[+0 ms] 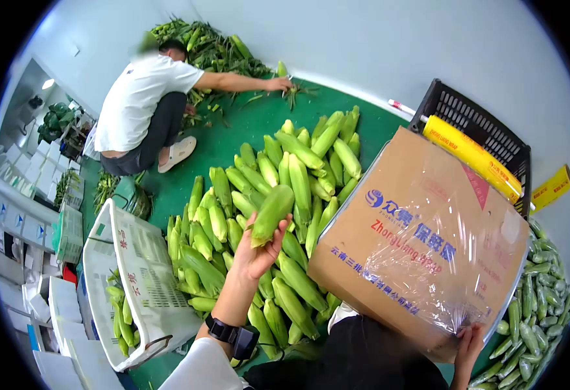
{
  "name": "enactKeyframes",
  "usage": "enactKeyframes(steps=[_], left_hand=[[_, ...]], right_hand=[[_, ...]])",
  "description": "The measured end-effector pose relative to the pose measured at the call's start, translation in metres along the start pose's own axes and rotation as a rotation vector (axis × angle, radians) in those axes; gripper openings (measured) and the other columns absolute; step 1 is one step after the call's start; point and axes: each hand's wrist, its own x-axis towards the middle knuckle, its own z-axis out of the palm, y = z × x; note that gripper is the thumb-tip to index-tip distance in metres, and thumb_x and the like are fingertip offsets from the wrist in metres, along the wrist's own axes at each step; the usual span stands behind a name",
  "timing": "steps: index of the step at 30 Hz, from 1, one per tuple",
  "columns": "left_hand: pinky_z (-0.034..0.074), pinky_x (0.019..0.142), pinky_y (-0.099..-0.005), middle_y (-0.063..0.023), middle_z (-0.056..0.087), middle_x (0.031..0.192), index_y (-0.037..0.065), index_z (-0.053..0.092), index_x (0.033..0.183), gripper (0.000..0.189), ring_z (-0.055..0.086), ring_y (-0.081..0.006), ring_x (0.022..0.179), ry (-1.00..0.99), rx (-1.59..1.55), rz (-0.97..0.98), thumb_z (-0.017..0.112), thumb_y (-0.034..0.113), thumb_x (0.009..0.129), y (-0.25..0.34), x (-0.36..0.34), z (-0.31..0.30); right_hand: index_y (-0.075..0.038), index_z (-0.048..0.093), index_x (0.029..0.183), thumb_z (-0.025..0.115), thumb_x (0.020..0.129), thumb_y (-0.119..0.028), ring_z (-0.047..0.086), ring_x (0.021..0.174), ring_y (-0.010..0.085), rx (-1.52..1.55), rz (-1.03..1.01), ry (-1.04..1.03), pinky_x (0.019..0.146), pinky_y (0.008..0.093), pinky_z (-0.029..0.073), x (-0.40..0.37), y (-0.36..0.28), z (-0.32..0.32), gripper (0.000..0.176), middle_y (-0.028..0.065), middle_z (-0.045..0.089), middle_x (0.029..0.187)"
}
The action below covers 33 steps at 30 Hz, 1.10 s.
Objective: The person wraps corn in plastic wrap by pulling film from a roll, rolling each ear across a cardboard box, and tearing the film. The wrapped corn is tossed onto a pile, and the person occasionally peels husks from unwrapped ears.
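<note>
An ear of corn in its green husk [273, 216] is held up in my left hand [262, 255], whose fingers wrap round its lower part. Below and behind it spreads a large heap of husked-in corn [291, 296] on the green floor. Clear plastic film [438, 286] lies over the top of a cardboard box [369, 234] to my right. At the box's near right corner, my right hand [470, 339] pinches the film, which bunches into creases at the fingertips. A dark watch [233, 335] is on my left wrist.
A white crate [132, 260] holding some corn stands left. Behind the box are a black crate [486, 117] and a yellow film roll [473, 156]. Wrapped corn [532, 312] lies at right. Another person [148, 104] crouches by a leafy pile [213, 52].
</note>
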Motion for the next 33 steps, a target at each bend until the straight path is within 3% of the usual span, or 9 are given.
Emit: enactKeyframes(steps=[7, 11, 14, 16, 19, 20, 24, 28, 33], left_hand=[[0.060, 0.079, -0.0356, -0.0221, 0.057, 0.113, -0.004, 0.052, 0.120, 0.049, 0.061, -0.0323, 0.102, 0.200, 0.116, 0.104, 0.059, 0.035, 0.091, -0.053, 0.012, 0.062], [0.058, 0.086, -0.0412, -0.0165, 0.059, 0.113, -0.001, 0.054, 0.117, 0.046, 0.059, -0.0313, 0.104, 0.124, 0.245, -0.035, 0.062, 0.034, 0.089, -0.075, 0.001, 0.074], [0.055, 0.080, -0.0382, -0.0079, 0.055, 0.120, 0.021, 0.041, 0.137, 0.050, 0.060, -0.0237, 0.096, 0.076, 0.599, -0.011, 0.058, 0.037, 0.092, -0.111, -0.015, 0.107], [0.052, 0.075, -0.0361, -0.0031, 0.052, 0.120, 0.038, 0.027, 0.144, 0.058, 0.059, -0.0206, 0.092, -0.056, 0.810, -0.163, 0.055, 0.040, 0.093, -0.134, -0.023, 0.128], [0.053, 0.082, -0.0444, -0.0040, 0.045, 0.127, 0.030, 0.028, 0.142, 0.050, 0.056, -0.0224, 0.101, -0.223, 0.922, -0.503, 0.050, 0.037, 0.097, -0.168, -0.019, 0.148], [0.053, 0.079, -0.0438, -0.0036, 0.045, 0.124, 0.030, 0.032, 0.138, 0.047, 0.054, -0.0224, 0.100, -0.236, 0.933, -0.591, 0.051, 0.040, 0.095, -0.181, -0.019, 0.155], [0.047, 0.087, -0.0401, -0.0047, 0.045, 0.120, 0.028, 0.038, 0.129, 0.042, 0.049, -0.0245, 0.106, -0.222, 0.943, -0.696, 0.051, 0.046, 0.094, -0.237, -0.025, 0.168], [0.045, 0.085, -0.0376, -0.0030, 0.045, 0.119, 0.029, 0.035, 0.131, 0.034, 0.049, -0.0176, 0.105, -0.216, 1.025, -0.729, 0.037, 0.044, 0.100, -0.259, -0.024, 0.168], [0.047, 0.077, -0.0343, -0.0045, 0.048, 0.115, 0.027, 0.032, 0.135, 0.038, 0.054, -0.0171, 0.094, -0.223, 1.076, -0.783, 0.033, 0.044, 0.101, -0.267, -0.014, 0.154]], right_hand=[[-0.002, 0.043, 0.095, 0.040, 0.095, 0.002, 0.049, 0.066, 0.0112, 0.061, -0.016, 0.024, 0.063, 0.0240, 0.041, -0.002, -0.002, 0.005, 0.005, 0.0039, 0.047, 0.075], [-0.001, 0.048, 0.101, 0.049, 0.091, 0.001, 0.048, 0.064, 0.0102, 0.019, -0.002, -0.001, 0.060, 0.0230, 0.040, -0.007, -0.007, -0.003, 0.010, 0.0039, 0.049, 0.077], [-0.002, 0.055, 0.106, 0.065, 0.079, 0.003, 0.047, 0.060, 0.0092, -0.185, -0.143, 0.125, 0.052, 0.0223, 0.040, -0.012, -0.038, -0.012, 0.029, 0.0044, 0.053, 0.083], [-0.003, 0.057, 0.104, 0.068, 0.075, 0.005, 0.049, 0.060, 0.0111, -0.202, -0.316, 0.288, 0.051, 0.0230, 0.040, -0.004, -0.091, -0.022, 0.032, 0.0065, 0.057, 0.087], [-0.004, 0.060, 0.095, 0.069, 0.071, 0.005, 0.054, 0.060, 0.0137, -0.214, -0.564, 0.233, 0.051, 0.0234, 0.041, 0.008, -0.147, -0.035, 0.027, 0.0070, 0.058, 0.077], [-0.005, 0.061, 0.096, 0.076, 0.074, -0.008, 0.062, 0.062, 0.0157, -0.187, -0.592, 0.100, 0.047, 0.0263, 0.046, 0.012, -0.168, -0.035, 0.026, 0.0072, 0.064, 0.080], [-0.008, 0.054, 0.079, 0.075, 0.077, -0.033, 0.059, 0.054, 0.0221, -0.219, -0.689, -0.054, 0.045, 0.0325, 0.046, 0.027, -0.213, -0.015, 0.033, 0.0060, 0.059, 0.067], [-0.007, 0.051, 0.078, 0.071, 0.082, -0.030, 0.057, 0.050, 0.0249, -0.254, -0.633, -0.072, 0.044, 0.0350, 0.044, 0.033, -0.206, -0.014, 0.031, 0.0072, 0.055, 0.059], [-0.005, 0.050, 0.078, 0.061, 0.089, -0.020, 0.055, 0.051, 0.0282, -0.170, -0.570, -0.135, 0.047, 0.0355, 0.044, 0.033, -0.195, -0.011, 0.021, 0.0086, 0.054, 0.059]])
